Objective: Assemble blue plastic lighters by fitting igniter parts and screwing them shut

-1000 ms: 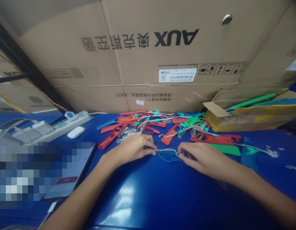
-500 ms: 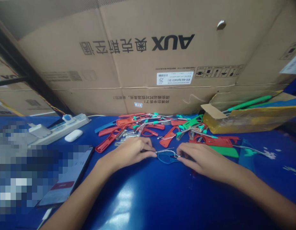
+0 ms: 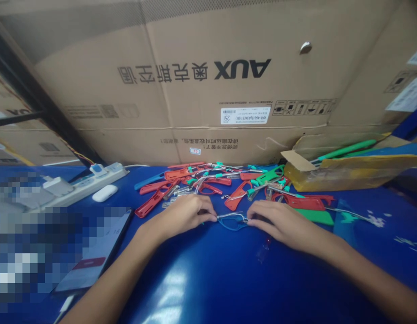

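Blue handle (image 3: 233, 229) is front and center on the counter (image 3: 211, 281), right between the two hands, with a couple of thin white wires (image 3: 233, 215) running along its far side. The left hand (image 3: 186, 215) has its grip pinched on the wires at one end, and the right hand (image 3: 279, 220) has a fingertip grip on them at the other. Can't tell if either one's got the blue plastic too, fingers hide that bit. My guess is the two-ended pinch is about keeping skinny, floppy wire spread out and under control; a full fist would just bury it.

Red handles (image 3: 156, 202) are heaped just past the hands, tangled up with more wires and green bits, probably so they're an easy reach without crowding the work spot. Open carton (image 3: 333, 174) sits off to the right with long green pieces (image 3: 350, 149) poking out, likely parked there for elbow room. Power strip (image 3: 93, 178) is way over left, which seems handy for cords.
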`<act>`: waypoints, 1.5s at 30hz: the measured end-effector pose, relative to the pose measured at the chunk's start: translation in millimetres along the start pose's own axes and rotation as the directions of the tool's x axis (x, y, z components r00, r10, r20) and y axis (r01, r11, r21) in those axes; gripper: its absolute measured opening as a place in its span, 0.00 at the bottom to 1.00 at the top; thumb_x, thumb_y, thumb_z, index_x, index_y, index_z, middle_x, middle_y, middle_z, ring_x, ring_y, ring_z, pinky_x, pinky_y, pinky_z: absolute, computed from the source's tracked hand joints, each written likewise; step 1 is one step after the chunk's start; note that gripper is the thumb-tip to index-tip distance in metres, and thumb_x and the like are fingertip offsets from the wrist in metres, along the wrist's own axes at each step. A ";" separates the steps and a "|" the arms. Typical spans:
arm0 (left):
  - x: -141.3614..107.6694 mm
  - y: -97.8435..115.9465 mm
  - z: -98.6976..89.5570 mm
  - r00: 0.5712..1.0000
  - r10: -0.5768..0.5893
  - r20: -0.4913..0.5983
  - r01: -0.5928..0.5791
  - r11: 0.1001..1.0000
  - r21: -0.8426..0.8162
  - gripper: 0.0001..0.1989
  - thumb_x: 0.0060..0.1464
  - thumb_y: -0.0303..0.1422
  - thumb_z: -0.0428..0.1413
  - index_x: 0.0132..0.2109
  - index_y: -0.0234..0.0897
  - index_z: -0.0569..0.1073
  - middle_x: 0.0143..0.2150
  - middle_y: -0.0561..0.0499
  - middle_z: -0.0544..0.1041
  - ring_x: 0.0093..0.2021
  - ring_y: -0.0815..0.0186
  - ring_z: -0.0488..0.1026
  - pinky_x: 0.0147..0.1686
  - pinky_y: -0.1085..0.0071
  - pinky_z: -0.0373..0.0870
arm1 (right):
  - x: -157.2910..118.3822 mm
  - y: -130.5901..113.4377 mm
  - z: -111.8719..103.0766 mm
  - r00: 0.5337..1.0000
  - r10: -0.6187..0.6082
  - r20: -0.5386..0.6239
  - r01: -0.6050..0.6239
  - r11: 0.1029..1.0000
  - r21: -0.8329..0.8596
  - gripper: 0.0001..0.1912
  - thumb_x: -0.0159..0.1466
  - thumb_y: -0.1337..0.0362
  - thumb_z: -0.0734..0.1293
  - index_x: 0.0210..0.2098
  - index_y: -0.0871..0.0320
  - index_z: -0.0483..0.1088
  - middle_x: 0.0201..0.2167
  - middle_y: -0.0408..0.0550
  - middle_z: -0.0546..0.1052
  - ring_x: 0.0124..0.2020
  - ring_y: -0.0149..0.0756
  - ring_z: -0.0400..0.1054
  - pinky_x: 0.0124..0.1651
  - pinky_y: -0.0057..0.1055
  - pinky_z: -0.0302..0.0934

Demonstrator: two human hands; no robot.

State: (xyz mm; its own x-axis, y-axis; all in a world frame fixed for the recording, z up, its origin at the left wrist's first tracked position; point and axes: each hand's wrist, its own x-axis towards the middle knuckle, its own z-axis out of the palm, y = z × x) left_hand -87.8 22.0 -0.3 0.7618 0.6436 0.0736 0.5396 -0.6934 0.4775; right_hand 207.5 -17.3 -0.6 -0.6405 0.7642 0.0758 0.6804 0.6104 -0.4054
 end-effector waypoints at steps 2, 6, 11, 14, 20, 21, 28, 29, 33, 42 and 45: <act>-0.8 0.5 -0.1 1.000 -0.005 -0.001 0.005 1.000 0.005 0.09 0.65 0.37 0.57 0.41 0.40 0.81 0.42 0.51 0.81 0.40 0.65 0.77 0.41 0.69 0.68 | 1.5 2.2 0.8 1.000 -0.004 -0.005 0.004 1.000 0.023 0.10 0.74 0.58 0.60 0.41 0.54 0.70 0.42 0.45 0.76 0.43 0.37 0.70 0.46 0.34 0.62; -2.0 3.5 -0.8 1.000 -0.030 0.002 0.030 0.999 0.033 0.08 0.64 0.36 0.58 0.40 0.40 0.81 0.42 0.51 0.80 0.39 0.65 0.76 0.39 0.69 0.67 | 4.3 6.4 4.4 1.000 -0.017 -0.016 0.018 0.999 0.046 0.10 0.73 0.57 0.62 0.42 0.54 0.72 0.43 0.45 0.77 0.44 0.37 0.70 0.48 0.35 0.62; -2.8 4.0 -0.6 0.999 -0.034 0.006 0.034 0.999 0.036 0.07 0.64 0.36 0.58 0.40 0.41 0.81 0.41 0.52 0.80 0.40 0.66 0.76 0.40 0.69 0.67 | 4.8 8.6 5.6 0.999 -0.049 -0.023 0.051 0.997 0.063 0.12 0.73 0.57 0.62 0.43 0.55 0.74 0.44 0.47 0.78 0.45 0.37 0.71 0.50 0.35 0.63; -2.7 2.2 -0.6 0.999 -0.036 0.014 0.035 0.999 0.011 0.08 0.64 0.36 0.58 0.40 0.40 0.81 0.42 0.52 0.80 0.39 0.67 0.76 0.40 0.69 0.67 | 5.1 8.2 4.2 0.998 -0.068 -0.021 0.069 0.995 0.079 0.13 0.73 0.58 0.61 0.43 0.55 0.76 0.44 0.47 0.78 0.46 0.37 0.72 0.50 0.36 0.64; -1.8 0.0 -2.4 0.999 -0.026 0.031 0.028 0.998 -0.048 0.10 0.64 0.37 0.57 0.41 0.39 0.82 0.42 0.48 0.81 0.39 0.65 0.76 0.40 0.68 0.69 | 5.1 3.1 3.6 0.999 -0.029 -0.040 0.031 0.998 0.059 0.13 0.73 0.59 0.62 0.42 0.56 0.77 0.43 0.49 0.78 0.43 0.37 0.72 0.48 0.36 0.66; -1.5 0.0 -2.7 0.999 -0.026 0.033 0.028 0.998 -0.055 0.10 0.64 0.37 0.57 0.41 0.38 0.82 0.42 0.48 0.81 0.39 0.65 0.76 0.40 0.68 0.69 | 5.0 2.2 3.8 0.999 -0.021 -0.041 0.023 0.998 0.056 0.13 0.73 0.59 0.62 0.41 0.56 0.77 0.43 0.49 0.78 0.42 0.37 0.72 0.47 0.36 0.66; 0.9 4.2 -5.3 0.998 -0.041 0.054 0.044 0.998 -0.047 0.10 0.64 0.37 0.57 0.41 0.38 0.81 0.41 0.48 0.80 0.38 0.66 0.76 0.39 0.70 0.69 | 6.9 -0.6 2.4 0.999 0.033 -0.032 -0.031 0.998 0.059 0.08 0.71 0.62 0.64 0.42 0.56 0.75 0.40 0.47 0.79 0.41 0.37 0.73 0.46 0.35 0.65; 1.3 4.8 -5.9 0.997 -0.048 0.060 0.050 0.998 -0.040 0.10 0.63 0.37 0.57 0.41 0.38 0.81 0.41 0.48 0.81 0.38 0.66 0.76 0.39 0.70 0.69 | 6.8 -0.7 1.3 0.998 0.048 -0.031 -0.046 0.997 0.062 0.07 0.71 0.62 0.65 0.43 0.56 0.74 0.39 0.46 0.79 0.39 0.36 0.73 0.44 0.34 0.64; 2.9 5.4 -7.5 0.996 -0.053 0.073 0.056 0.998 -0.040 0.10 0.63 0.37 0.57 0.42 0.38 0.81 0.41 0.48 0.81 0.38 0.66 0.76 0.39 0.71 0.68 | 2.6 -0.9 -6.2 1.000 0.014 -0.007 -0.014 0.998 0.062 0.11 0.70 0.61 0.66 0.51 0.55 0.72 0.42 0.47 0.79 0.40 0.35 0.73 0.43 0.32 0.65; 3.0 6.2 -8.4 0.994 -0.064 0.088 0.069 0.997 -0.047 0.10 0.63 0.36 0.57 0.43 0.37 0.81 0.42 0.48 0.81 0.39 0.66 0.75 0.40 0.71 0.67 | -7.2 -1.1 -17.0 0.995 -0.088 0.042 0.090 0.995 -0.038 0.16 0.71 0.56 0.64 0.55 0.54 0.71 0.52 0.50 0.78 0.51 0.41 0.73 0.52 0.36 0.65; 2.6 7.5 -8.6 0.994 -0.069 0.088 0.074 0.996 -0.056 0.09 0.63 0.36 0.56 0.43 0.38 0.80 0.42 0.48 0.81 0.39 0.65 0.76 0.41 0.70 0.67 | -5.0 -5.7 -16.6 0.999 -0.040 -0.012 0.040 0.999 -0.019 0.18 0.68 0.51 0.67 0.52 0.55 0.71 0.47 0.49 0.79 0.45 0.40 0.74 0.45 0.34 0.66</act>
State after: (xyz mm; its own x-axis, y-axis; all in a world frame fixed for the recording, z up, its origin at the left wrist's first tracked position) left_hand -84.8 21.2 11.1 0.7515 0.6587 -0.0363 0.5733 -0.6249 0.5299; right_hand 212.8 -21.2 16.5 -0.6629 0.7416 0.1032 0.6608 0.6443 -0.3850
